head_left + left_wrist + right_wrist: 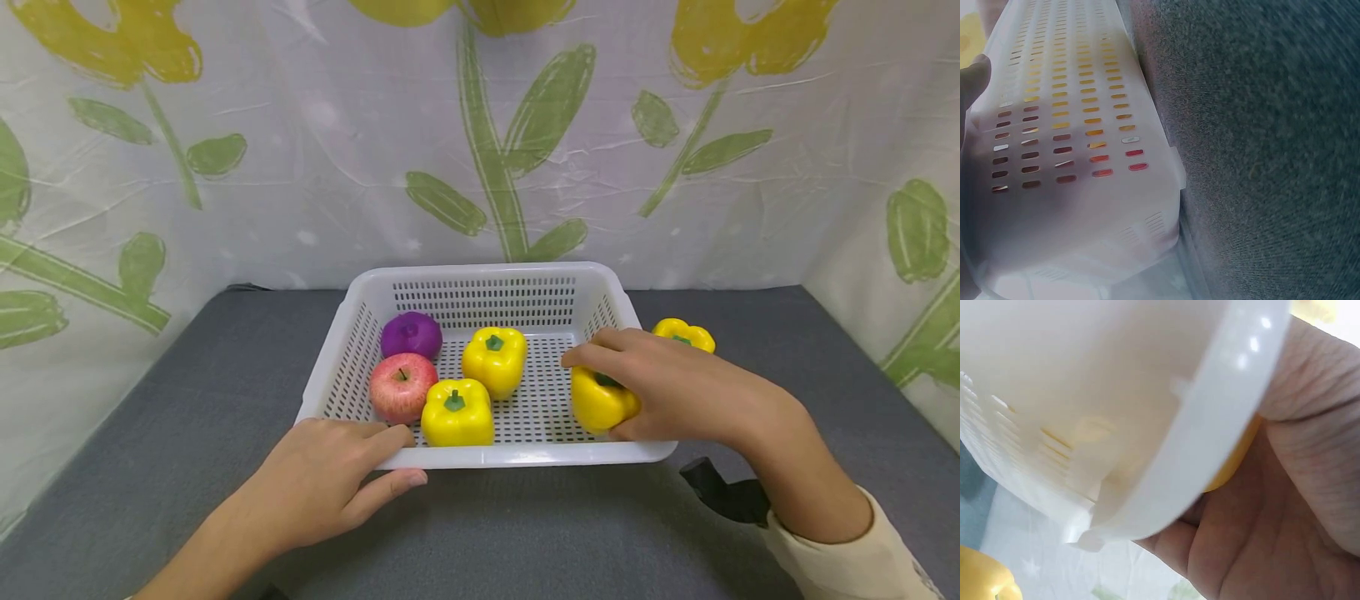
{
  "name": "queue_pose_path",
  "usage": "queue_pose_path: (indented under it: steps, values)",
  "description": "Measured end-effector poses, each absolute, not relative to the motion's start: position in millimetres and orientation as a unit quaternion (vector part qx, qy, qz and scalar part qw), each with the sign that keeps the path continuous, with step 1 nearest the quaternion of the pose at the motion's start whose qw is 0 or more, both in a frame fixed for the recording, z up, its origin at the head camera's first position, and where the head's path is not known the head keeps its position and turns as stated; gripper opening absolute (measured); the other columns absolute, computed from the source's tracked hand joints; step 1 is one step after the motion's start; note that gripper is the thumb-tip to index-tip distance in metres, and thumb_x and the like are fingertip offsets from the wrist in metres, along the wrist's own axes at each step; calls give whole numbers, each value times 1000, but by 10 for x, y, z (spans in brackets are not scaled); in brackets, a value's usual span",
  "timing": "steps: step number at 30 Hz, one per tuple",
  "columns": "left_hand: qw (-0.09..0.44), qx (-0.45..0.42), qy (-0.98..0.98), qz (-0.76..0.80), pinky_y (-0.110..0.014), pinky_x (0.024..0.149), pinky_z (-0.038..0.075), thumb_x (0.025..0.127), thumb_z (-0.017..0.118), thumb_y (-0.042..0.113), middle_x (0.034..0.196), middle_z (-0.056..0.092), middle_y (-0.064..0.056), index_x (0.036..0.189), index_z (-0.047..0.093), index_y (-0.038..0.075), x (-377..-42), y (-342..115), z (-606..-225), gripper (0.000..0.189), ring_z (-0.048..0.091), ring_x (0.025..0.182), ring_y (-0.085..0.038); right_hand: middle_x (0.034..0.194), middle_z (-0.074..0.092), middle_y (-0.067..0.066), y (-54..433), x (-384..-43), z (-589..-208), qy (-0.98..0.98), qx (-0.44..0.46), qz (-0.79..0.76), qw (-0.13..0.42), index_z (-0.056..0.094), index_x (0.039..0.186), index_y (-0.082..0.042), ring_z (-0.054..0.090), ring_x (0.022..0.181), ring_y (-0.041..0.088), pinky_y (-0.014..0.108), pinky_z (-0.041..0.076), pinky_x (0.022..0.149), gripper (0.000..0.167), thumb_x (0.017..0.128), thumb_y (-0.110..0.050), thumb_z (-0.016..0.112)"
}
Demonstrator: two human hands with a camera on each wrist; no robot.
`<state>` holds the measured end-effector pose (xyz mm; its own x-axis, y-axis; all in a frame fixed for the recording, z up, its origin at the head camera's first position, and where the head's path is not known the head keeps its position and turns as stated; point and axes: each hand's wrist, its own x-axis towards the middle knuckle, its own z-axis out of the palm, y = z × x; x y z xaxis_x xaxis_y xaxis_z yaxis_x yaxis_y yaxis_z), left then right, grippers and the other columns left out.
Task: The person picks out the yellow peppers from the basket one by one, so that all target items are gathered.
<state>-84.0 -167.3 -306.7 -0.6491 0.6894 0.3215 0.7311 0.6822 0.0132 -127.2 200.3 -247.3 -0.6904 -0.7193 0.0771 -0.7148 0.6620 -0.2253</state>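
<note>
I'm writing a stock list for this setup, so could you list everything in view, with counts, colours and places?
White basket: 1, white, on the table
Peppers in the basket: 2, yellow with green stems, right of the apple
Held pepper: 1, yellow, in the right hand at the basket's near right
Outer pepper: 1, yellow, right of the basket
Apple: 1, red, basket's left side
Onion-like item: 1, purple, behind the apple
Table: 1, grey, under the basket
Flowered cloth: at least 1, pale with yellow and green, around the table
Sleeve: 1, cream, right forearm
Hands: 2, bare; left on the near rim, right holding a pepper
</note>
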Motion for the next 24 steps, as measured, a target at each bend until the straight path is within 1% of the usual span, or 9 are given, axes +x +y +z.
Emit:
queue_pose_path:
  steps: [10,20,24]
  values:
    - [158,-398,-900,-76,-23,53,39,98,57,52,70,49,17,95,58,24,-839,-1678,-3075,28,44,59,-1,122,58,-4,1991,-1227,-2449,917,-383,-108,-3,59,130,-22,53,102,16,40,48,86,68,70,-13,90]
    - [151,-395,-903,-74,-22,54,40,98,58,52,71,51,17,96,58,24,-841,-1679,-3064,28,45,59,-2,119,57,-4,1978,-1141,-2421,912,-397,-86,-52,60,129,-21,53,103,18,40,49,85,76,62,-10,95]
    - [153,-395,-903,-74,-22,54,39,98,58,52,71,50,18,95,58,24,-841,-1679,-3068,28,45,59,-2,118,57,-4,1972,-1117,-2402,912,-398,-81,-62,59,129,-21,53,103,18,39,48,86,77,62,-10,95]
